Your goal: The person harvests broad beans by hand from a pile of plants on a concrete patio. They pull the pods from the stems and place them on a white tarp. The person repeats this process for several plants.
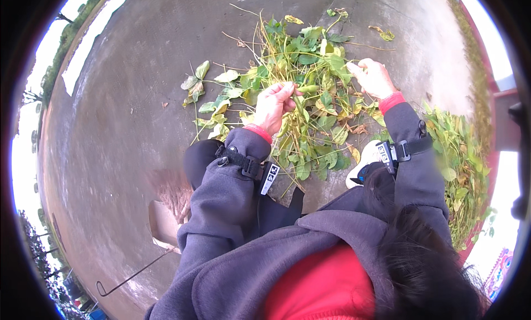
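A loose heap of bean plants (pixel 310 49), with green and yellowing leaves, thin stems and green pods, lies on the ground in front of me. At the heap's near left side my left hand (pixel 271 108) is closed, thumb and forefinger pinching a bean plant stem. A plump green bean pod (pixel 308 89) sticks out to the right of those fingertips. My right hand (pixel 374 78) is over the heap's right edge, fingers bent and thumb drawn in toward the forefinger. What its fingertips hold, if anything, is too small to make out.
More leafy plants (pixel 456 154) are piled along the right side. Behind my left arm lie a pale scoop like a dustpan (pixel 164 223) with a thin hooked rod (pixel 133 277) and brownish bristles (pixel 172 190). My white shoe (pixel 363 160) stands beside the heap on the concrete ground (pixel 127 115).
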